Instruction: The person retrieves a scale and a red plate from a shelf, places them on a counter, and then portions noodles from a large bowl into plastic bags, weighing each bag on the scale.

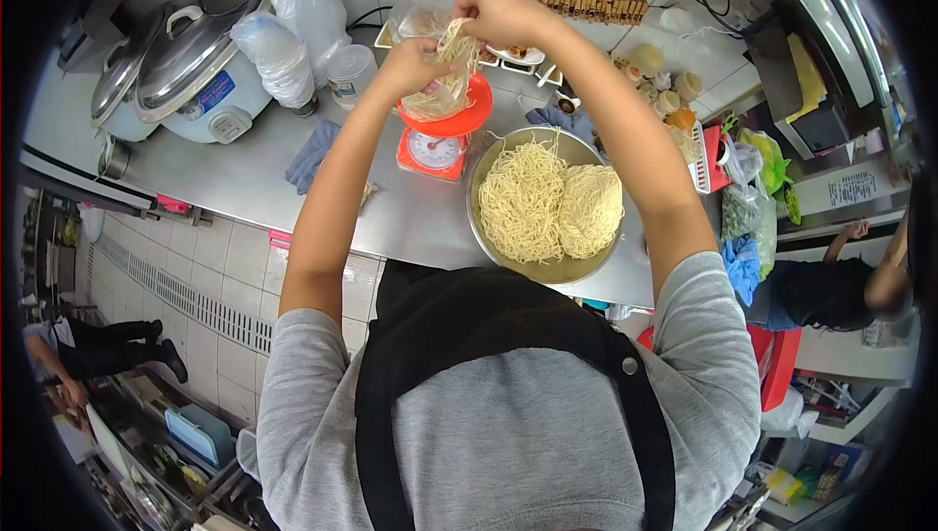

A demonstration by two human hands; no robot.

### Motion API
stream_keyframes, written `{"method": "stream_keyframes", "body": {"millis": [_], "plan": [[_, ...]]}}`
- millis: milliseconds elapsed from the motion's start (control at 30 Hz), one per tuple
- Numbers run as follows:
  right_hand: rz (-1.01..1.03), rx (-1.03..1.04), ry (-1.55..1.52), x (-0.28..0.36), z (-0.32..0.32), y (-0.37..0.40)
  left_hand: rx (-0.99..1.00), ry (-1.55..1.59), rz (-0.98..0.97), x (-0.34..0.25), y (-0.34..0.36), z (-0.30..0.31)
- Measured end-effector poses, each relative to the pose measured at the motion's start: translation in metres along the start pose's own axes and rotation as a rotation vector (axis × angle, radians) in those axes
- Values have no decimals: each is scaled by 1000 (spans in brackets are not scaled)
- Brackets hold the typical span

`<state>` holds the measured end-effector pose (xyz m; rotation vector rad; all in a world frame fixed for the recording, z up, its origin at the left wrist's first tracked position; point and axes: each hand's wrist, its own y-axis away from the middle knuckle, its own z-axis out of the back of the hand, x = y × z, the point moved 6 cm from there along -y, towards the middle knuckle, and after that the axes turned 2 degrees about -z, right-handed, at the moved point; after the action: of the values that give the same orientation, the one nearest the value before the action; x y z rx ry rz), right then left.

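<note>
My left hand is closed on the edge of a clear plastic bag that holds pale yellow noodles. At the bag's mouth, the fingers of my right hand pinch a hanging bunch of noodles. The bag is over the orange pan of a kitchen scale; its white dial faces me. Nearer to me stands a large metal bowl with two heaps of noodles side by side.
Rice cookers, wrapped plastic bags and a clear tub stand to the left. A blue-grey cloth lies on the steel counter. Jars line the right. One person is at right, another at left.
</note>
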<state>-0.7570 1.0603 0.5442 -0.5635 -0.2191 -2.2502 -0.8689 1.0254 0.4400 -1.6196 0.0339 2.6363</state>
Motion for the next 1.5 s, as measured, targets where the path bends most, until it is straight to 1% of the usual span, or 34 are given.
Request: {"method": "stream_keyframes", "body": {"millis": [67,200,267,300,333,367,400,433,467,500,533,600,633,700,733,767,800,833,867,900,967,1067,1100,1133,1167,1200,1233,1267,1333,1367,1433,1467,1500], "plan": [[28,-39,25,10,21,11,0,-27,29,-2,0,-1],[12,-99,-70,17,54,28,-26,-174,-17,-12,1,2],[-81,-284,-113,36,89,50,-27,-231,-28,-13,0,3],[-149,-336,-82,40,104,54,-38,-262,-18,-9,-2,3],[-138,-373,27,58,123,68,-49,-294,-8,-5,-4,4],[-106,-435,-117,66,135,78,-47,-293,-9,-2,-5,3],[-63,-467,-139,71,149,87,-70,-315,-12,0,-6,4],[-67,-531,-137,91,160,106,-93,-337,-14,3,-7,5],[15,-556,-151,97,169,119,-92,-337,-12,8,-9,5],[27,-650,-203,100,176,132,-92,-314,-7,13,-12,5],[97,-657,-141,101,184,144,-93,-291,0,17,-13,6],[-30,-544,-87,95,189,157,-105,-284,-16,17,-12,7],[-26,-537,-85,80,187,163,-117,-279,-35,16,-11,8],[128,-219,-173,49,146,163,-130,-317,-43,10,-8,10],[-65,4,-212,43,117,161,-139,-360,-55,8,-6,10],[-107,97,-213,32,90,161,-147,-355,-46,10,-5,10],[26,196,121,16,65,155,-158,-400,-91,9,-6,11],[47,318,63,6,37,153,-168,-446,-135,8,-7,11],[103,366,42,-13,10,148,-177,-443,-127,9,-7,12],[-277,454,-29,-30,-11,146,-166,-446,-122,10,-7,12],[-424,458,-24,-64,-58,130,-154,-448,-116,10,-6,9],[-502,334,124,-110,-127,99,-170,-502,-144,4,-1,8],[-545,291,157,-127,-148,93,-158,-483,-107,4,-1,8],[-544,290,157,-140,-171,93,-148,-463,-70,5,-1,8],[-476,126,62,-148,-185,91,-150,-463,-69,4,0,6],[-404,-37,-32,-152,-191,90,-165,-484,-75,3,1,6],[-376,-65,-191,-147,-192,88,-180,-505,-82,3,1,8],[-371,-63,-192,-146,-189,89,-183,-507,-78,7,0,8],[-344,-45,-213,-140,-175,96,-276,-611,-226,6,0,8],[-349,-46,-216,-143,-163,102,-271,-612,-228,-1,4,11],[-305,553,-152,-140,-168,121,-157,-550,-56,-4,7,14],[-307,553,-152,-128,-152,121,-155,-549,-57,-6,7,15],[-421,677,-105,-120,-139,127,-154,-553,-56,-6,7,16]]}}
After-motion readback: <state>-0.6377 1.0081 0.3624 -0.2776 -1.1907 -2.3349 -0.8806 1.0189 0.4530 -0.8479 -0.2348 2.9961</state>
